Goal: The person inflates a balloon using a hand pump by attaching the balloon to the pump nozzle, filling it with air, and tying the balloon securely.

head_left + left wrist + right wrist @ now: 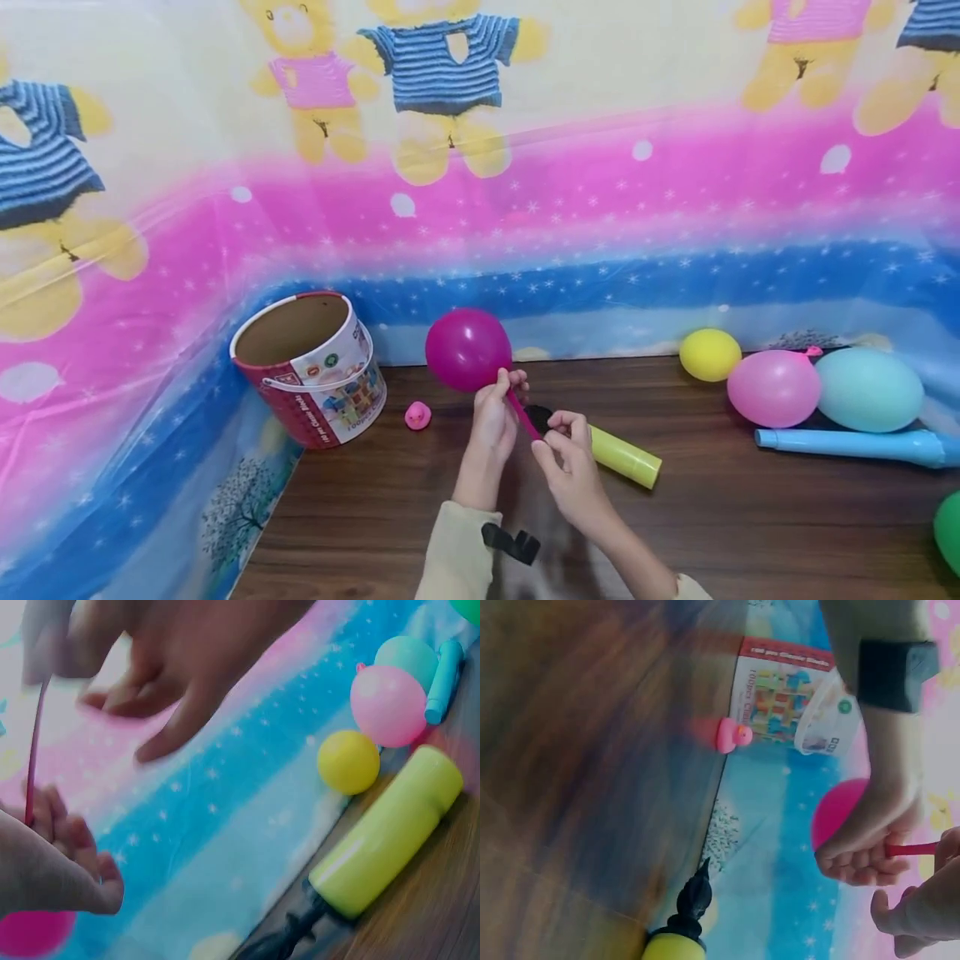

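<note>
A magenta balloon (465, 346), partly inflated, is held above the table near the back wall. My left hand (493, 421) pinches its neck close to the round body. From there the neck (524, 418) runs stretched and thin to my right hand (576, 475), whose thumb and fingers pinch the far end. In the right wrist view the same neck (911, 849) spans the gap between both hands. A yellow-green hand pump (625, 457) with a black nozzle lies on the table behind the right hand, touched by neither hand.
A cardboard bucket (281, 408) with a white handle stands at the left, beside a pink rubber duck (417, 415). To the right are yellow (709, 354), pink (774, 388) and light blue (870, 389) balloons, a blue pump (847, 446) and a green balloon (951, 529).
</note>
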`<act>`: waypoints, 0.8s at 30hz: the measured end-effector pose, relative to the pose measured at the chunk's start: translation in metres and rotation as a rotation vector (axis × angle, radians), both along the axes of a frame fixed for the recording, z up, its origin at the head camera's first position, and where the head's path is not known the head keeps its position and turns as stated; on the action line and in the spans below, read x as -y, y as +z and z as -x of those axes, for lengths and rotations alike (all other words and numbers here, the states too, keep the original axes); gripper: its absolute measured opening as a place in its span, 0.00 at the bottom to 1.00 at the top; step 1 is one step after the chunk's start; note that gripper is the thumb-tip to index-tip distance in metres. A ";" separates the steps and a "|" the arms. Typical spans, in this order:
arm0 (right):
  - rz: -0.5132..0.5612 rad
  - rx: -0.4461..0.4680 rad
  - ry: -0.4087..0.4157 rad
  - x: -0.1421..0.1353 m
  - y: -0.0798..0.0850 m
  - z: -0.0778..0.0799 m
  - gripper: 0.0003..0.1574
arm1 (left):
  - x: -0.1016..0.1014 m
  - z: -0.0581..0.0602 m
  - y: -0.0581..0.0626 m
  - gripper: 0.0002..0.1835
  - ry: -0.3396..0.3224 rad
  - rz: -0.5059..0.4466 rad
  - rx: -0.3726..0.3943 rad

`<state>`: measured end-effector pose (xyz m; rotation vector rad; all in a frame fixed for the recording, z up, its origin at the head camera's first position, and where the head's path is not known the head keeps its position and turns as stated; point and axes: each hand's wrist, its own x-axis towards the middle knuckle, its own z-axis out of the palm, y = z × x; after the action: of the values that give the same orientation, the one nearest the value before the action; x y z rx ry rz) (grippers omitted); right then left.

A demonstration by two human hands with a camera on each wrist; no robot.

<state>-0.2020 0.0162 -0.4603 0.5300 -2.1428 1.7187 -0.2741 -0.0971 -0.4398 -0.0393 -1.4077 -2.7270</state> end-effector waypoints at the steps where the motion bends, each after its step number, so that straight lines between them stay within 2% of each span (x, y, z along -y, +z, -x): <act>1: 0.026 0.017 0.012 -0.004 0.000 -0.003 0.16 | 0.003 0.004 0.001 0.26 -0.020 0.019 0.005; 4: 0.069 0.050 0.070 -0.019 -0.002 -0.003 0.17 | 0.010 0.010 0.006 0.27 -0.116 0.084 0.023; 6: 0.062 0.076 0.122 -0.033 -0.006 0.005 0.18 | 0.016 0.008 0.011 0.27 -0.188 0.136 0.021; 9: 0.087 0.191 0.191 -0.053 -0.017 0.026 0.19 | 0.023 -0.001 0.019 0.25 -0.277 0.273 -0.011; 12: 0.134 0.324 0.201 -0.067 -0.027 0.055 0.20 | 0.026 -0.013 0.022 0.22 -0.334 0.443 -0.042; 15: 0.089 0.361 0.195 -0.078 -0.030 0.081 0.19 | 0.022 -0.021 0.018 0.22 -0.355 0.566 -0.023; 17: -0.001 0.328 0.182 -0.084 -0.023 0.094 0.18 | 0.016 -0.024 0.013 0.23 -0.348 0.637 -0.012; 20: -0.127 0.218 0.171 -0.087 -0.003 0.105 0.19 | 0.007 -0.021 0.006 0.23 -0.304 0.710 0.019; 24: -0.272 -0.028 0.163 -0.077 0.023 0.101 0.20 | -0.002 -0.014 0.000 0.23 -0.262 0.778 0.058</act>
<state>-0.3029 0.0935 -0.4373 0.8164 -2.3859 1.4938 -0.2599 -0.0953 -0.4396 -0.1966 -2.5321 -2.1645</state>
